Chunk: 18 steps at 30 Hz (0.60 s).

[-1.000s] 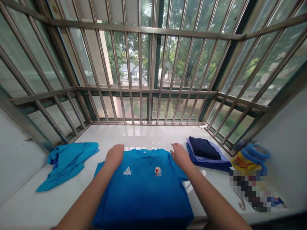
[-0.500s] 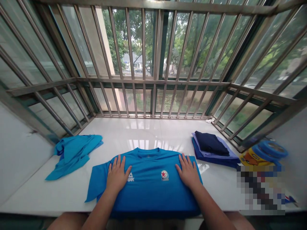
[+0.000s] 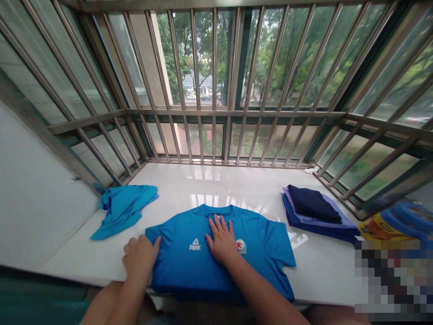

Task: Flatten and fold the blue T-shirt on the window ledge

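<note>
Head view: the blue shirt (image 3: 196, 268) lies face up at lower centre of the frame, collar away from the person, on the white ledge (image 3: 186, 180).
Right hand: the right hand (image 3: 221, 239) rests on the chest just below the collar (image 3: 218, 208), between the white lettering (image 3: 195, 244) and the round badge (image 3: 241, 246); this grip is spread wide, palm down, and has hold of nothing.
Left hand: the left hand (image 3: 140, 255) is at the shirt's left edge in the frame, fingers curled, thumb against the cloth; whether this grip pinches the fabric, I cannot tell.
Holding the chest: the flat palm looks like a good anchor; light, even pressure should keep the collar straight without dragging the thin fabric into creases.
Working the side: the left hand would do best to draw cloth outward gently, against the palm's hold, rather than tug.
Sleeves: the sleeve at right of the frame (image 3: 282, 243) lies spread out; the one at left is partly covered by the hand, so its lie deserves a check.
Lower part: it drops past the front edge of the ledge; its weight could pull the shirt downward if the palm lifts.
Upper left of the shirt: a crumpled blue garment (image 3: 123, 210) lies well apart.
Right of the frame: a folded stack (image 3: 313, 205) sits near the spread sleeve, best left unbrushed.
</note>
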Tool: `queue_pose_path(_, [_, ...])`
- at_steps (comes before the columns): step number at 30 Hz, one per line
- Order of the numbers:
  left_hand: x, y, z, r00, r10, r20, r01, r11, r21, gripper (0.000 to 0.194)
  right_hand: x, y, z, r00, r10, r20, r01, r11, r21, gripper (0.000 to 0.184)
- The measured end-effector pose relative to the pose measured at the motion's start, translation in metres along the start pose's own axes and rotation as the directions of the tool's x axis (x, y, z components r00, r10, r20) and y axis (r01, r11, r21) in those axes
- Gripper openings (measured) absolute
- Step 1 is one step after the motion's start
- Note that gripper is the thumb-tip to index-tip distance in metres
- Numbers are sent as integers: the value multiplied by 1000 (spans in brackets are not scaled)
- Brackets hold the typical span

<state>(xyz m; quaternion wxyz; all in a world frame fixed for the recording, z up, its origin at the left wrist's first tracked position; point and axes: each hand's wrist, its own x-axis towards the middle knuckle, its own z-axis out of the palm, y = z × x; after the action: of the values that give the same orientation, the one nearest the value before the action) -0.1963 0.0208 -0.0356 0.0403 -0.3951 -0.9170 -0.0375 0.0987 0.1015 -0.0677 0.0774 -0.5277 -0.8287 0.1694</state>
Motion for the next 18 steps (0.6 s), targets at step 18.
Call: queue_pose_path(18, [-75, -27, 2, 737, 675, -34, -623, 659, -422, 66, -4, 6, -3, 999, -34, -35, 33, 999, -31, 72])
